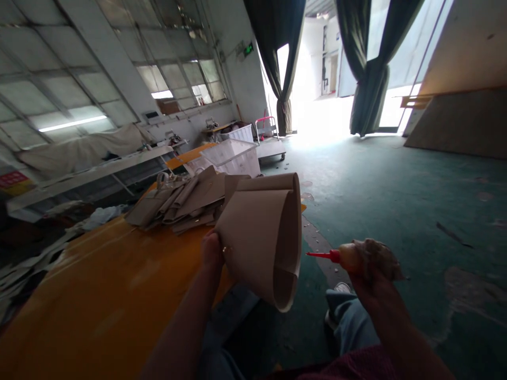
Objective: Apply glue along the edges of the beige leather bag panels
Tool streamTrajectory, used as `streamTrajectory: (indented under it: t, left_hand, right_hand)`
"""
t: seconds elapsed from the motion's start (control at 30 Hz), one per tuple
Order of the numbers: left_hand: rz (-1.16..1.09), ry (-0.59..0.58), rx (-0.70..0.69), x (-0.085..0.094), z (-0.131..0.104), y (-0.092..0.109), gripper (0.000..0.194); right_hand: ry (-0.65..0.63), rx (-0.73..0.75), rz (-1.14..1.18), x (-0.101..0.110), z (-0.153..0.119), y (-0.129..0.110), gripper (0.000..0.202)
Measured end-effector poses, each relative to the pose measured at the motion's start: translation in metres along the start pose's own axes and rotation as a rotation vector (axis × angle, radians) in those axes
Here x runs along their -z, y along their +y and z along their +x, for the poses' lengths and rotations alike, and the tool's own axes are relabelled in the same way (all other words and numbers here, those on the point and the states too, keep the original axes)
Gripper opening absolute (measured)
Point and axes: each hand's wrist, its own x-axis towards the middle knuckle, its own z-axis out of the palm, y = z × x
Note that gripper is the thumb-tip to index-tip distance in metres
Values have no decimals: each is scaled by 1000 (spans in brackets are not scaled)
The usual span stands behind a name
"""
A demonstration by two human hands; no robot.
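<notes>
My left hand (212, 250) grips the closed end of a beige bag body (253, 232), held up off the table with its open mouth facing right. A small gold-coloured metal fitting (226, 250) shows on the bag near my fingers. In my right hand (370, 277) is a squeeze bottle (350, 257) with a long red nozzle pointing left at the bag mouth, a short gap apart from it. A crumpled greyish cloth (378, 256) is bunched around the bottle in the same hand. Part of my right-hand fingers is hidden behind bottle and cloth.
Several flat beige bag pieces (190, 198) lie piled on the yellow-orange table (119, 295) to the left. Behind them stand white plastic bins (233, 153) and a flat trolley (271, 150). Green floor (376, 184) stretches toward a curtained doorway. A sloping board (459, 126) leans at right.
</notes>
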Motion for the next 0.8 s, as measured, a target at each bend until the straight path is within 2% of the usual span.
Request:
streamTrajectory:
  t: [0.07, 0.17, 0.33, 0.47, 0.57, 0.67, 0.8]
  left_hand:
    - [-7, 1, 41, -5, 3, -6, 21]
    - [21, 18, 69, -10, 4, -17, 17]
    - [60, 41, 54, -7, -2, -30, 21]
    - [86, 9, 40, -1, -6, -35, 26]
    - [116, 18, 52, 1, -8, -38, 25]
    - [145, 30, 50, -1, -12, -38, 17]
    - [129, 15, 90, -4, -19, -35, 13]
  right_hand:
    - [-7, 54, -18, 0, 6, 2, 63]
    - [-1, 68, -28, -4, 9, 4, 64]
    - [18, 68, 11, -12, 7, 11, 66]
    - [21, 46, -35, -6, 4, 19, 63]
    - [3, 83, -98, -2, 3, 25, 56]
    - [57, 113, -114, -1, 2, 31, 57]
    - [119, 60, -95, 2, 1, 33, 62]
